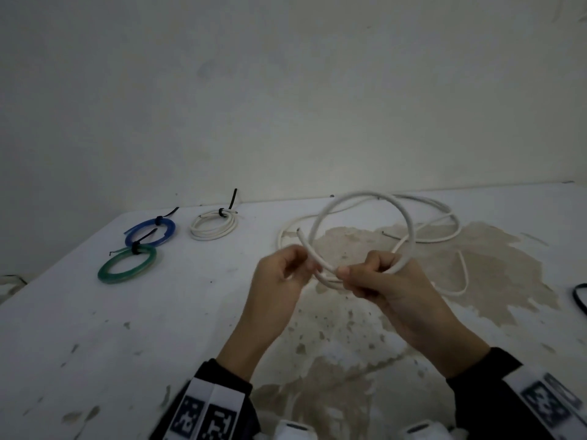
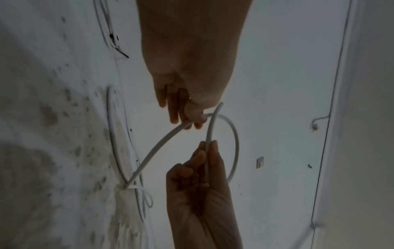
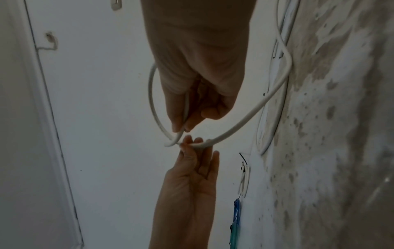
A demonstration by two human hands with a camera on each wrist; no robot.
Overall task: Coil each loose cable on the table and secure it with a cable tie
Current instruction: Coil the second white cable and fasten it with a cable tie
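Note:
I hold a loose white cable [image 1: 365,195] up over the table [image 1: 127,328], bent into one round loop. My right hand [image 1: 381,281] grips the bottom of the loop with curled fingers, and the cable's free end pokes out to the left of it. Beside it, my left hand [image 1: 286,274] pinches a strand. In the left wrist view the left hand [image 2: 192,101] pinches the cable [image 2: 235,143] while the right hand [image 2: 192,176] clasps the end piece. In the right wrist view the right hand [image 3: 198,84] closes on the cable [image 3: 255,114] above the left hand [image 3: 192,168]. The remaining cable lies slack at the back right.
Three tied coils lie at the back left: a blue coil [image 1: 151,231], a green coil [image 1: 127,268] and a white coil [image 1: 213,227], each with a black cable tie. A dark loop [image 1: 579,296] shows at the right edge. A wall stands behind the table.

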